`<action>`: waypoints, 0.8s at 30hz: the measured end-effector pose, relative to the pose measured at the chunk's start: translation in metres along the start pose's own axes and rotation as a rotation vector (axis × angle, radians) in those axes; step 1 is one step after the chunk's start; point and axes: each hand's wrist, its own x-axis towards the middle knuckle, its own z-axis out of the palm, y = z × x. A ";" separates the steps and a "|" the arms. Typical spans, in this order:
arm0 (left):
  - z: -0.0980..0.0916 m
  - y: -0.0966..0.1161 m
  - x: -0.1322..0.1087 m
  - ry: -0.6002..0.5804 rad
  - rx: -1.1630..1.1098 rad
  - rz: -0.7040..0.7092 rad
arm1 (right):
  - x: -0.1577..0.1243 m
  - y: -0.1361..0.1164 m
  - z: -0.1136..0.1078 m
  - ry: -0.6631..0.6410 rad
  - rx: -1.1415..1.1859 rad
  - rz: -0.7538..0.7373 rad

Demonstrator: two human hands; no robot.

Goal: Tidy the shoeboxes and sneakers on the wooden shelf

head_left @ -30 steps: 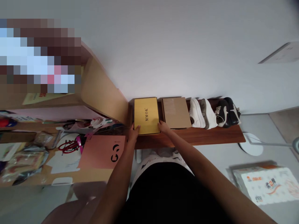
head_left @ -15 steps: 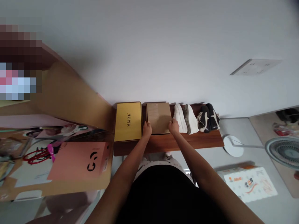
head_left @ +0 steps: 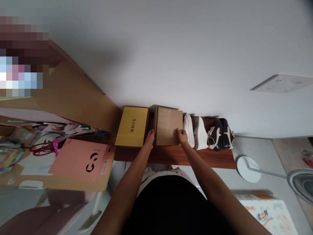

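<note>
A plain brown cardboard box point(head_left: 168, 124) rests on or just above a reddish-brown wooden shelf point(head_left: 176, 156) against the wall. At its left side is my left hand point(head_left: 150, 137), fingers closed along the edge. My right hand point(head_left: 182, 135) grips the opposite side, thumb near the top face. The undersides of both grips are hidden. To the left of this box lies a yellow shoebox point(head_left: 133, 127) marked MMOK. White shoes point(head_left: 201, 133) stand close by the right hand, and black shoes with cream trim point(head_left: 221, 134) are farther right.
On the left, a desk point(head_left: 97, 186) carries a pink box point(head_left: 80, 158), red cords point(head_left: 41, 149) and papers. A wall socket plate point(head_left: 283, 83) is at upper right. Below it are a round white base point(head_left: 248, 169), a fan point(head_left: 303, 184) and a white printed package point(head_left: 269, 213).
The view has shifted and tilted slightly. The brown box now sits a little farther right, nearer the white shoes, and shows more of its left side. Both hands stay on it.
</note>
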 end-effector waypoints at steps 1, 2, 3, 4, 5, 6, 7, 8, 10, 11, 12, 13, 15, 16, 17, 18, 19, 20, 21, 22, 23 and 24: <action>-0.005 0.004 -0.007 0.032 0.015 0.001 | -0.003 -0.001 -0.001 0.028 0.042 0.016; -0.010 0.009 -0.014 0.045 0.021 -0.002 | -0.006 -0.004 -0.002 0.043 0.097 0.011; -0.016 0.015 -0.021 0.027 0.012 -0.011 | -0.009 -0.006 -0.002 0.036 0.158 -0.017; -0.021 0.021 -0.028 -0.027 -0.013 -0.031 | -0.013 -0.010 0.000 0.009 0.210 -0.059; -0.026 0.028 -0.035 -0.098 -0.051 -0.063 | -0.018 -0.014 0.001 -0.027 0.247 -0.097; -0.030 0.034 -0.041 -0.170 -0.094 -0.104 | -0.023 -0.018 0.004 -0.065 0.268 -0.122; -0.032 0.041 -0.047 -0.222 -0.138 -0.142 | -0.029 -0.022 0.007 -0.103 0.274 -0.134; -0.033 0.047 -0.052 -0.250 -0.172 -0.173 | -0.035 -0.027 0.009 -0.144 0.272 -0.132; -0.032 0.057 -0.059 -0.259 -0.197 -0.196 | -0.049 -0.038 0.013 -0.222 0.285 -0.103; -0.030 0.061 -0.061 -0.258 -0.191 -0.186 | -0.055 -0.044 0.013 -0.263 0.311 -0.089; -0.028 0.064 -0.063 -0.258 -0.178 -0.163 | -0.062 -0.050 0.013 -0.313 0.351 -0.083; -0.024 0.066 -0.064 -0.256 -0.162 -0.132 | -0.067 -0.057 0.012 -0.373 0.402 -0.088; -0.017 0.066 -0.064 -0.234 -0.136 -0.058 | -0.075 -0.068 0.008 -0.489 0.502 -0.115; -0.014 0.065 -0.063 -0.218 -0.124 -0.026 | -0.077 -0.072 0.006 -0.528 0.536 -0.122; -0.011 0.063 -0.062 -0.203 -0.109 -0.002 | -0.079 -0.074 0.005 -0.546 0.557 -0.118; -0.009 0.060 -0.061 -0.189 -0.095 0.014 | -0.079 -0.076 0.004 -0.543 0.565 -0.102; -0.008 0.057 -0.060 -0.180 -0.082 0.020 | -0.079 -0.076 0.004 -0.525 0.563 -0.081; -0.007 0.053 -0.058 -0.174 -0.072 0.017 | -0.079 -0.075 0.005 -0.504 0.557 -0.060; -0.006 0.048 -0.057 -0.169 -0.065 0.008 | -0.079 -0.073 0.006 -0.489 0.552 -0.044; -0.006 0.044 -0.056 -0.165 -0.061 -0.003 | -0.079 -0.071 0.008 -0.480 0.550 -0.035; -0.007 0.040 -0.054 -0.163 -0.060 -0.013 | -0.079 -0.069 0.010 -0.475 0.550 -0.029; -0.007 0.037 -0.053 -0.161 -0.059 -0.019 | -0.079 -0.067 0.012 -0.471 0.550 -0.024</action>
